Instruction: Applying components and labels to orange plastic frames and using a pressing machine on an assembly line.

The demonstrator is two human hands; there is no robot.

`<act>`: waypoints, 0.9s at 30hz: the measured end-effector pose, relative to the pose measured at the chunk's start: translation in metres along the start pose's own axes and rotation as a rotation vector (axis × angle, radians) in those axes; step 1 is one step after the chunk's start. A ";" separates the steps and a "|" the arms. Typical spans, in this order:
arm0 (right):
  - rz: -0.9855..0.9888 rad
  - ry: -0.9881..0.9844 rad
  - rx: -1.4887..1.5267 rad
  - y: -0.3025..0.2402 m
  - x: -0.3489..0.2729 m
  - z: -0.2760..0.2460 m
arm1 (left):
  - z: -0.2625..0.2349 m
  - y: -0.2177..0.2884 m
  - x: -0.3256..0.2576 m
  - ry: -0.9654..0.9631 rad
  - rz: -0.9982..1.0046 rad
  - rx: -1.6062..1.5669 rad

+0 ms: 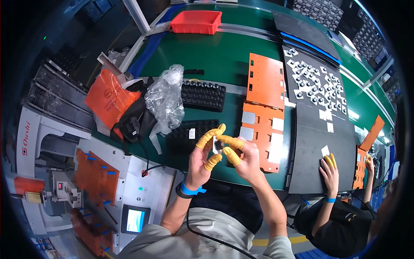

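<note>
My left hand (202, 156) and my right hand (245, 156), with yellow finger covers, meet over the green bench. Between their fingertips they pinch a small black part with a white square piece (218, 146). The left fingers grip its white side and the right fingers its dark side; its exact kind is too small to tell. Just left of my hands lies a black tray (181, 139) with a white label. Behind it stands another black tray (202, 96) with rows of round pieces. An orange fixture plate (261, 139) with pale flat plates on it lies right of my hands.
A black mat (319, 146) carries several white squares with black parts (317, 84). A co-worker's hand (330, 173) rests on it. Clear plastic bag (166, 97) and orange bag (111, 97) lie at left, beside a machine (43, 142) with a screen. A red bin (196, 22) stands far back.
</note>
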State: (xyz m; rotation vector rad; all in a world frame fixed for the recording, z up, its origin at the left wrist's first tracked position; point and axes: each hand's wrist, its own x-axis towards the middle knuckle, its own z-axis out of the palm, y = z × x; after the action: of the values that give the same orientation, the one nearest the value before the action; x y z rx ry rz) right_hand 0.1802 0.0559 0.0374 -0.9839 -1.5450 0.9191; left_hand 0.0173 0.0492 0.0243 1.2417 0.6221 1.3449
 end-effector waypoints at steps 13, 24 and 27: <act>0.007 -0.078 -0.095 -0.004 -0.007 -0.021 | 0.006 0.000 0.000 -0.050 -0.050 0.042; 0.132 -0.008 -0.124 -0.013 -0.016 -0.030 | 0.017 -0.008 0.002 -0.062 -0.142 -0.108; -0.018 -0.008 -0.232 -0.003 -0.023 -0.031 | 0.022 -0.017 -0.003 0.042 -0.352 -0.475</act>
State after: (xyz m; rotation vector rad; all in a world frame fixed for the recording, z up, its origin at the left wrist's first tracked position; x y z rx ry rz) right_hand 0.2135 0.0362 0.0370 -1.1280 -1.6912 0.7432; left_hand 0.0430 0.0430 0.0147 0.6852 0.4842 1.1361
